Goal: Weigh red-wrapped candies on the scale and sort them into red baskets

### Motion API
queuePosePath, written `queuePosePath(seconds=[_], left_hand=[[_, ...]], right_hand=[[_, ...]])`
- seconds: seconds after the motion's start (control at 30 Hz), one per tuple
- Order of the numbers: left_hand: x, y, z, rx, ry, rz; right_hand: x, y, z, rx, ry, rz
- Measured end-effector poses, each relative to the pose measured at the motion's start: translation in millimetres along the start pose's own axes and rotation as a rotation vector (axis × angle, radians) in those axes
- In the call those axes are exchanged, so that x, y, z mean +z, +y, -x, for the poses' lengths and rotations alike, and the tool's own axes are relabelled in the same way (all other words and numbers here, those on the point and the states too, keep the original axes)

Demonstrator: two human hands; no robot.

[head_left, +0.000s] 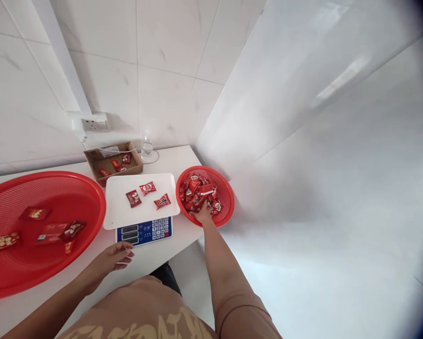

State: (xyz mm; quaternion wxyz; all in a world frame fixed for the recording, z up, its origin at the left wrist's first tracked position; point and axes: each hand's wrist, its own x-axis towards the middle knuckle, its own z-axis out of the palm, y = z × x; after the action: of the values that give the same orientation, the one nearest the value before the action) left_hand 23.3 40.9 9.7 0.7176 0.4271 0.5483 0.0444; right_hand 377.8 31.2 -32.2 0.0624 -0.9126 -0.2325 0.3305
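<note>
The right hand (203,215) reaches among packets (194,184) in the small basket (228,189); its fingertips are buried, so I cannot tell whether they pinch any. The left hand (116,256), loosely parted and seemingly empty, is near the scale (144,231). 3 sweets (147,188) lie apart on the tray (118,188), probably set there because it serves as the scale's pan. The left edge cuts off the large basket (91,221); the scale's displays are unreadable.
</note>
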Motion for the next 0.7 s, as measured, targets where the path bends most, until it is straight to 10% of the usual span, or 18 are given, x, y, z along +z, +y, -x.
queuePosePath(seconds=[0.3,0.7], left_hand=[[5.1,-5,-11,-0.002,0.044,0.009],[11.4,10,-4,0.021,0.016,0.016]], right_hand=[[12,-6,-20,0.065,-0.01,0.055],[-25,30,-3,-0.209,0.168,-0.565]])
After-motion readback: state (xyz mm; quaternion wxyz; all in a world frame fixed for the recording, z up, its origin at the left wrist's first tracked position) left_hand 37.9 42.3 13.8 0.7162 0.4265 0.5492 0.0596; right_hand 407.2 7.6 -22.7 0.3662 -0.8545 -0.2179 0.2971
